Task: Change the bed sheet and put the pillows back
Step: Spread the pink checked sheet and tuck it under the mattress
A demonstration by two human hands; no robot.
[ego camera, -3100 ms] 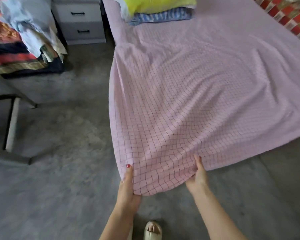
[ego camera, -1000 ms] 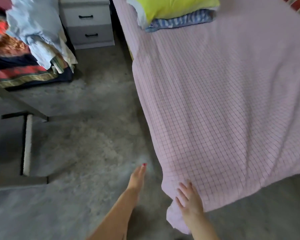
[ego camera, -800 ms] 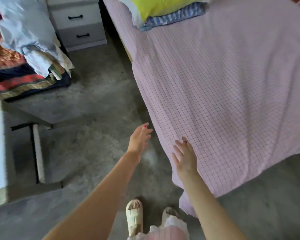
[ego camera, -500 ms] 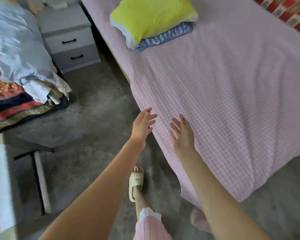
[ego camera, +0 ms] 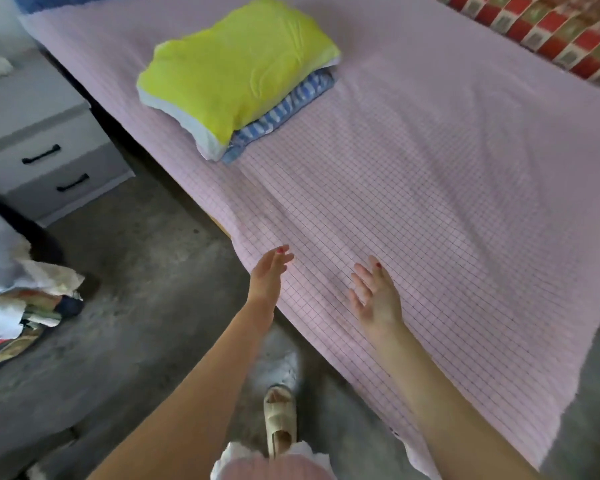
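**Sheet on, pillows stacked, edge under our hands**

Sheet (ego camera: 413, 209) is what matters here: the pink checked cloth covers the whole bed from the far end to the near corner, its near edge hanging loose over the mattress side toward the floor. We judge it is laid but not yet tucked, which would explain why we are reaching to this long left edge.

Our left hand (ego camera: 269, 273) hovers at the very lip of the bed, fingers straight and loosely together, holding nothing; we cannot tell whether the tips touch the cloth. Our right hand (ego camera: 376, 296) is over the sheet just right of it, fingers spread, holding nothing; flat contact is not clear. Spread fingers suit smoothing the faint ridges that run from here toward the pillows.

The yellow pillow (ego camera: 236, 71) lies on top of the striped blue pillow (ego camera: 284, 112), both at the far left of the bed, stacked, not laid side by side. They seem parked there to keep the near sheet free for smoothing.

Left of the bed stand a grey nightstand (ego camera: 45, 147) and a heap of bedding (ego camera: 18, 299).
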